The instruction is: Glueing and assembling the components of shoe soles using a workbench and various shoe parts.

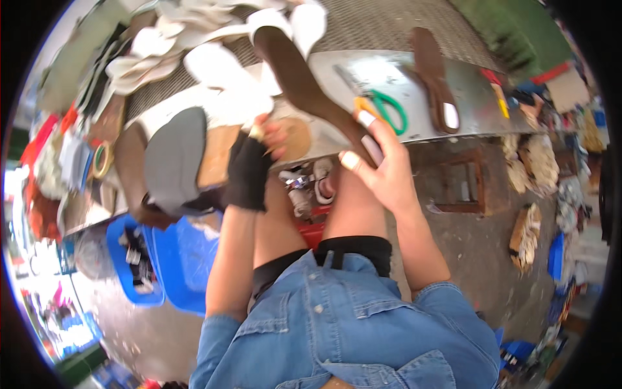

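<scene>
My right hand grips the narrow end of a dark brown insole between thumb and fingers, by a pale label. Its wide end reaches up and left over white insole-shaped pieces. Tape wraps my right thumb and a finger. My left hand, in a black fingerless glove, is closed at the bench edge, its fingers curled in a pinch; what they hold, if anything, I cannot make out. Beside it stand a grey sole-shaped piece and a brown one. A second brown insole lies farther right.
Green-handled scissors rest on the metal bench top. A yellow-and-red tool lies at the right end. A tape roll is at far left. Below stand blue bins, and a wooden frame is under the bench.
</scene>
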`<state>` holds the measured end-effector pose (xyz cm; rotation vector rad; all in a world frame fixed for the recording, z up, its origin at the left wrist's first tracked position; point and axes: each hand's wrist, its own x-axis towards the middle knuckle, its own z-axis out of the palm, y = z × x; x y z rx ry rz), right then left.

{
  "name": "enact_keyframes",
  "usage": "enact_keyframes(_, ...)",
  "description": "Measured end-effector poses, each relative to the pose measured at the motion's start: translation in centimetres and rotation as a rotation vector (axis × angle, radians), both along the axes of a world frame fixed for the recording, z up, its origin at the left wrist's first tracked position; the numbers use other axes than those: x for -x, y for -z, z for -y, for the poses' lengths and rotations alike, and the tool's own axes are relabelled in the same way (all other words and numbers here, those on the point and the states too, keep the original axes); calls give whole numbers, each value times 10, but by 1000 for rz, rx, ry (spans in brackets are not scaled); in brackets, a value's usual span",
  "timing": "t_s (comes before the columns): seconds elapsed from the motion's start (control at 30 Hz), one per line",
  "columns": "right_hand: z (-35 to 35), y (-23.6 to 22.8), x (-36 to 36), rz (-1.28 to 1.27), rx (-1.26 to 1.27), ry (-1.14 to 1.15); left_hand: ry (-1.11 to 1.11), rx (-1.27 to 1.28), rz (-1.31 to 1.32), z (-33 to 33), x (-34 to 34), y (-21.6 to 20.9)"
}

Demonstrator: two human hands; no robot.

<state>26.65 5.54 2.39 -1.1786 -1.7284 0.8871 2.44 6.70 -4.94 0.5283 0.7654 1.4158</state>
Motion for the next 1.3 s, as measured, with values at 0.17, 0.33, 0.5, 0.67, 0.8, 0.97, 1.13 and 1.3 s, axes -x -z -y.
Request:
enact_keyframes(0.17, -15, -14, -28, 164, -276, 339, 50, 12, -425, 16, -32, -35)
enact_keyframes(0.33, 8, -15, 6, -26, 47, 159, -22, -150, -660, 1, -83, -72)
enact_keyframes(0.5, 18, -21, 20, -274, 212, -54, -145, -181, -639, -3, -55, -81)
enact_keyframes(0.67, 20, -20, 25, -197, 128, -79, -410, -92, -698, 0, -37, -89)
enact_keyframes(0.8, 26, -22, 29, -178, 166, -74, -369, -198, -732, 1, -13, -98)
enact_keyframes(0.97, 28, -28, 26, -449, 408, -144, -268, -200, -723, 0, -19, -67)
enact_keyframes(1.13, 38, -19, 37, -472, 539, -174, -112, -222, -283, 9, -40, -73)
enact_keyframes(1.3, 40, -19, 37, -476, 485, -245, -140, -240, -314, 15, -32, -88)
